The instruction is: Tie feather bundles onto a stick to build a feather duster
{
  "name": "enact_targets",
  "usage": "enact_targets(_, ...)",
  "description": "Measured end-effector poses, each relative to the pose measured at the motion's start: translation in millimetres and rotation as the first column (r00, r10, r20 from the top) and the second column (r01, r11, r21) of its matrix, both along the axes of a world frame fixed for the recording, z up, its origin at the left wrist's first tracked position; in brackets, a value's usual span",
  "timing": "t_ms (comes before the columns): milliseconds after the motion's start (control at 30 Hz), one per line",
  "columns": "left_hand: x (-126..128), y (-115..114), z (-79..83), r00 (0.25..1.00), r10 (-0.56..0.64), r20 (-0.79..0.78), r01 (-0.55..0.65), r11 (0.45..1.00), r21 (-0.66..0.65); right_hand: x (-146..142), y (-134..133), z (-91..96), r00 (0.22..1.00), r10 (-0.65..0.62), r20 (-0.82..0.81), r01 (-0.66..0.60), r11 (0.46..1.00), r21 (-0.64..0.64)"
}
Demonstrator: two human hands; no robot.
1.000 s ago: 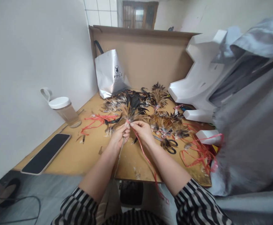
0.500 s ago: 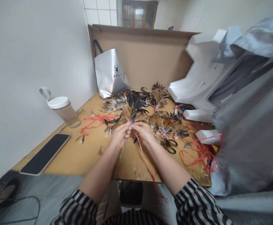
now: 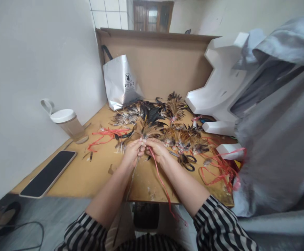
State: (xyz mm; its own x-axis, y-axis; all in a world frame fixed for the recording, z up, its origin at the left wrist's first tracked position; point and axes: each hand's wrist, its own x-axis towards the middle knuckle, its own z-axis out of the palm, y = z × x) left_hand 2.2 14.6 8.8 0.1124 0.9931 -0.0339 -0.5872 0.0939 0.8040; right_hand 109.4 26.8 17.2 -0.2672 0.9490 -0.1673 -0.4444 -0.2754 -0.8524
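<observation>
**Feather bunch [image 3: 147, 130] pinched at its base**

The bunch is held above the tabletop [image 3: 84, 176], its base pinched by the fingers of both the left hand [image 3: 133, 150] and the right hand [image 3: 156, 147]. Red string [image 3: 160, 176] is let hang below the bunch. The red wrapping seen at the base half a second ago is now covered by fingers; the binding is probably being pressed firm. Feathers [image 3: 127, 113] are piled behind the bunch, the silver bag [image 3: 119, 85] farther back.

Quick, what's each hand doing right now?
Left hand: closed, holding the feather bundle near its base.
Right hand: closed, fingertips at that base, red strand hanging below.
</observation>
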Motion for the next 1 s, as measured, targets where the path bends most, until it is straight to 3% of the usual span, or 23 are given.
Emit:
enact_targets(367, 3, -4, -0.8, 0.996, 0.003, -0.092, 0.004, 0.997, 0.075, 8, 3, -4.3, 0.979, 0.179, -0.094, -0.180, 0.984, 0.000)
enact_targets(633, 2, -5, -1.2, 0.994, -0.018, -0.112, 0.028, 0.996, 0.088, 12, 5, 0.3, 0.960, 0.205, -0.188, -0.216, 0.976, -0.036)
enact_targets(1000, 0, -5, 1.4, 0.983, -0.072, -0.170, 0.094, 0.988, 0.124, 21, 1, 3.8, 0.983, 0.179, 0.027, -0.180, 0.984, 0.015)
